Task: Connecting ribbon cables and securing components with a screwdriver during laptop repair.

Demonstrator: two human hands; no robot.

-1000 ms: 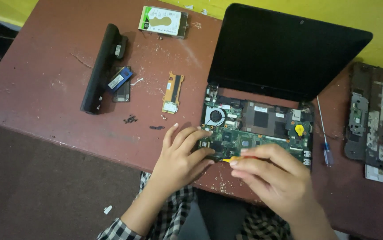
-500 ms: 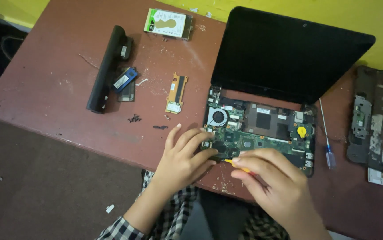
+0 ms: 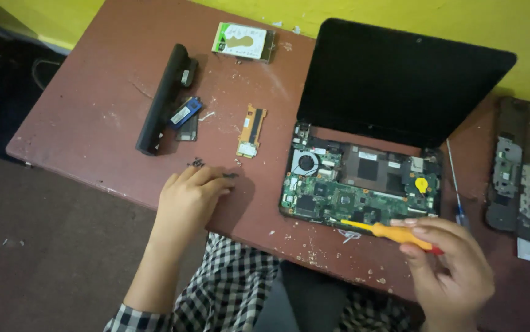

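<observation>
Green circuit board lay fully exposed in the base of the small laptop [image 3: 363, 184], so the keyboard and upper cover were already off. More parts were already removed and lay on the worktop [image 3: 93, 123] to the left of the laptop: a long black battery [image 3: 163, 98], a small blue memory module [image 3: 185, 112], a hard drive [image 3: 243, 41] and a narrow orange-edged board [image 3: 251, 130]. The main board itself, with its fan, sat in place, so I judged the disassembly about half done.

The right hand [image 3: 449, 264] was just in front of the laptop's right corner, its fingers closed around an orange screwdriver [image 3: 388, 232] whose tip pointed at the front edge of the board. The left hand [image 3: 188, 200] rested left of the laptop, fingers released, tips touching small dark screws [image 3: 228, 176].

A second screwdriver [image 3: 455, 184] lay right of the laptop. Farther right, another opened device [image 3: 526, 178] was cut off by the frame edge. The screws were too small to count.
</observation>
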